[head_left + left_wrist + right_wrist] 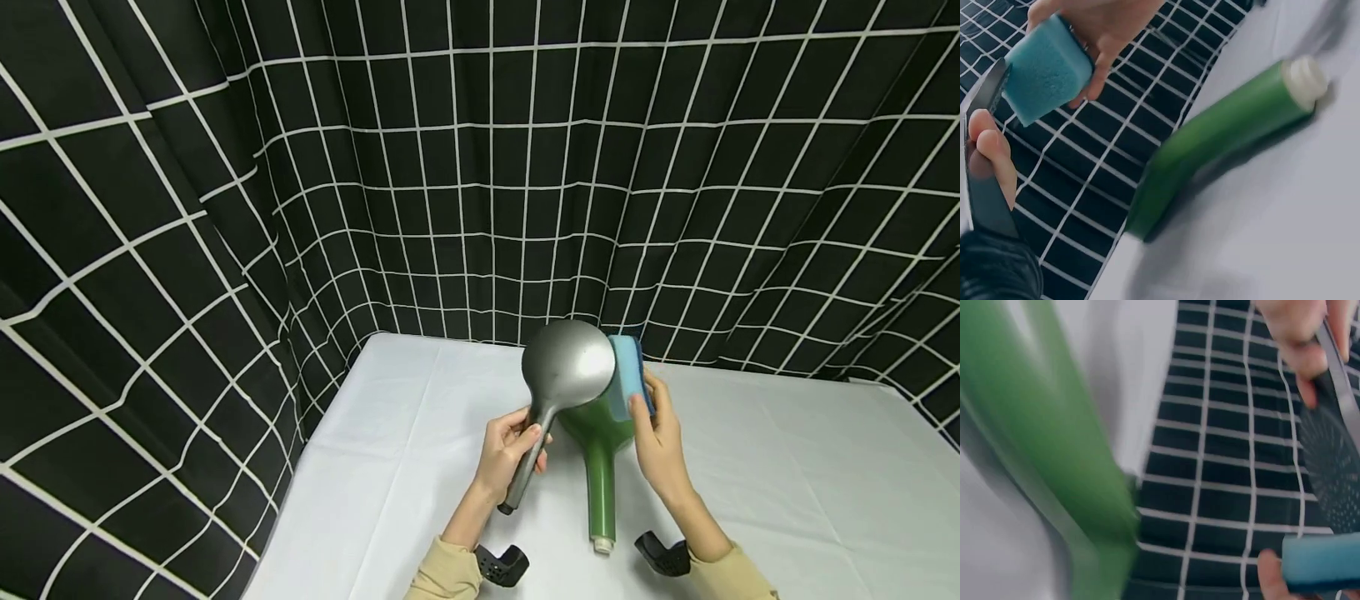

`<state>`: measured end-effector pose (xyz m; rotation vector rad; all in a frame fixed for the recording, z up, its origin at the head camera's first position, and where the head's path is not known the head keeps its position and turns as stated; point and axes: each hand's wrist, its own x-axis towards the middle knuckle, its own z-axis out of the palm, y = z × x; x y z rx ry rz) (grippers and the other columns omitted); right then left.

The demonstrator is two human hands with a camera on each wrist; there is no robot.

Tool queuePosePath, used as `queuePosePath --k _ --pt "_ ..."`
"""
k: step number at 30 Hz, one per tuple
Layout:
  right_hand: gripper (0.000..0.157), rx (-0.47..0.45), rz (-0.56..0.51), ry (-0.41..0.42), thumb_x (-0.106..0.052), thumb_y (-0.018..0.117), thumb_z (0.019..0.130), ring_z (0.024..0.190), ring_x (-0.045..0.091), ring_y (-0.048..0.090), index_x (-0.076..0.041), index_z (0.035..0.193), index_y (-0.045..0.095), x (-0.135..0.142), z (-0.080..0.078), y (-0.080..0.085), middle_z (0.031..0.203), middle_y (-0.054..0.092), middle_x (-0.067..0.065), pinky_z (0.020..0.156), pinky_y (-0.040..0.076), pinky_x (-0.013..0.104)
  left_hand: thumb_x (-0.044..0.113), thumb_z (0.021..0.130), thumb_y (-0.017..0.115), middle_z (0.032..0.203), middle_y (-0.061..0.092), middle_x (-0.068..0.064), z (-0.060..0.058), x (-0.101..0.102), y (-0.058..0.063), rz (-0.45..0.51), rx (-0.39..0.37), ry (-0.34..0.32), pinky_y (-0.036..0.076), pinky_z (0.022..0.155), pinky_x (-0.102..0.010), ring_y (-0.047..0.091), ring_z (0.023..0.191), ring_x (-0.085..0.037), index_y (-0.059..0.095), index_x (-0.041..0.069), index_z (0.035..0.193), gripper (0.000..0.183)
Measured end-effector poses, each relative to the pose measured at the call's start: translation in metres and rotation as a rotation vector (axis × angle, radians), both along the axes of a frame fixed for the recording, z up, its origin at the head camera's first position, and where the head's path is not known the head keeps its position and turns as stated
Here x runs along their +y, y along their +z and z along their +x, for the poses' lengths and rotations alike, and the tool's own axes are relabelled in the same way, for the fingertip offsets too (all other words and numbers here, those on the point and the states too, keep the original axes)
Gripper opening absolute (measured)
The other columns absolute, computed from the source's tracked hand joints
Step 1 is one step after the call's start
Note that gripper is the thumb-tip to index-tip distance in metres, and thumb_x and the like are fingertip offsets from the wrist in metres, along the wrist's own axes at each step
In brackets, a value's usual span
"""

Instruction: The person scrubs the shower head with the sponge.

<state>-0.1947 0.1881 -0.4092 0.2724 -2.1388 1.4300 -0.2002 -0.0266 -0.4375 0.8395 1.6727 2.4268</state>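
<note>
My left hand (501, 458) grips a grey shower head (567, 360) by its handle, tilted up with its smooth silver back towards the head camera. In the right wrist view the dark, dotted nozzle face (1335, 469) shows. My right hand (665, 450) holds a light blue sponge (624, 379) with a dark blue layer, thumb on one side and fingers on the other. The sponge is right at the shower head's right edge. Below both hands a green shower head (602, 483) with a white handle end lies on the table, its round part mostly hidden by the grey one.
The white-covered table (375, 467) reaches back to a black curtain (480, 208) with a white grid, which also hangs along both sides. Black mounts are strapped to both wrists, the left mount (504, 567) and the right mount (663, 554), near the beige sleeves.
</note>
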Motion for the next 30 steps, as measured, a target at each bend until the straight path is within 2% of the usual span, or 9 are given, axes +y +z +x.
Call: queuePosePath --k 4,8,10,13,18,21,23,25,30 --pt "0.037 -0.041 0.002 0.011 -0.009 0.034 0.101 0.104 0.000 0.045 -0.001 0.137 0.036 0.000 0.001 -0.003 0.129 0.046 0.022 0.078 0.037 0.010 -0.002 0.093 0.046 0.077 0.057 -0.017 -0.002 -0.004 -0.001 -0.077 0.044 0.053 0.048 0.047 -0.022 0.055 0.050 -0.012 0.049 -0.016 0.120 0.031" --pt "0.038 -0.050 -0.014 -0.056 -0.014 0.034 0.101 0.104 0.011 0.047 -0.005 0.138 0.038 0.005 -0.008 0.009 0.129 0.047 0.019 0.078 0.037 0.016 -0.006 0.092 0.046 0.080 0.053 -0.032 -0.002 -0.005 0.001 -0.173 0.100 0.022 0.047 0.048 -0.024 0.054 0.047 -0.031 0.048 -0.015 0.124 0.033" --pt "0.038 -0.039 -0.008 -0.083 -0.016 0.035 0.101 0.108 0.018 0.047 -0.007 0.138 0.040 0.008 -0.014 0.016 0.131 0.047 0.018 0.079 0.036 0.018 -0.008 0.091 0.045 0.081 0.052 -0.033 0.001 -0.005 0.005 -0.193 0.116 0.002 0.046 0.047 -0.023 0.051 0.047 -0.040 0.047 -0.017 0.124 0.034" --pt "0.039 -0.002 -0.005 -0.098 -0.015 0.039 0.100 0.114 0.025 0.046 -0.009 0.139 0.041 0.008 -0.019 0.022 0.134 0.045 0.017 0.080 0.037 0.019 -0.009 0.090 0.046 0.082 0.053 -0.027 0.007 -0.006 0.014 -0.200 0.130 0.016 0.044 0.046 -0.022 0.049 0.048 -0.046 0.046 -0.017 0.124 0.035" --pt "0.039 0.018 -0.032 -0.069 -0.013 0.037 0.100 0.109 0.014 0.047 -0.005 0.139 0.037 -0.002 -0.010 0.009 0.130 0.047 0.021 0.080 0.036 0.017 -0.010 0.089 0.047 0.079 0.054 -0.032 0.013 -0.002 0.021 -0.162 0.172 0.136 0.048 0.044 -0.032 0.050 0.047 -0.044 0.046 -0.019 0.123 0.035" --pt "0.038 -0.032 -0.025 -0.040 -0.012 0.035 0.101 0.104 0.003 0.046 -0.003 0.138 0.034 -0.007 0.000 -0.006 0.126 0.049 0.023 0.080 0.037 0.012 -0.011 0.089 0.047 0.075 0.054 -0.033 0.013 0.001 0.019 -0.140 0.194 0.203 0.048 0.042 -0.036 0.050 0.046 -0.042 0.046 -0.020 0.122 0.035" --pt "0.038 -0.070 -0.028 -0.033 -0.012 0.034 0.101 0.101 0.000 0.046 -0.002 0.137 0.034 -0.007 0.004 -0.013 0.123 0.050 0.024 0.078 0.037 0.011 -0.011 0.088 0.048 0.070 0.054 -0.032 0.010 0.002 0.014 -0.155 0.212 0.230 0.047 0.040 -0.032 0.050 0.044 -0.041 0.047 -0.020 0.121 0.034" --pt "0.038 -0.108 -0.030 -0.051 -0.015 0.033 0.102 0.103 0.003 0.046 -0.003 0.138 0.034 -0.004 0.004 -0.013 0.123 0.049 0.023 0.080 0.037 0.014 -0.010 0.087 0.050 0.066 0.054 -0.030 0.006 0.003 0.007 -0.194 0.230 0.234 0.045 0.038 -0.027 0.051 0.042 -0.038 0.048 -0.019 0.121 0.035" --pt "0.037 -0.084 -0.006 -0.152 -0.020 0.039 0.101 0.109 0.021 0.047 -0.006 0.135 0.044 0.011 -0.008 0.007 0.128 0.049 0.019 0.082 0.037 0.027 -0.003 0.086 0.052 0.060 0.056 -0.023 -0.002 0.001 -0.010 -0.317 0.305 0.188 0.043 0.037 -0.019 0.051 0.039 -0.012 0.051 -0.014 0.123 0.038"
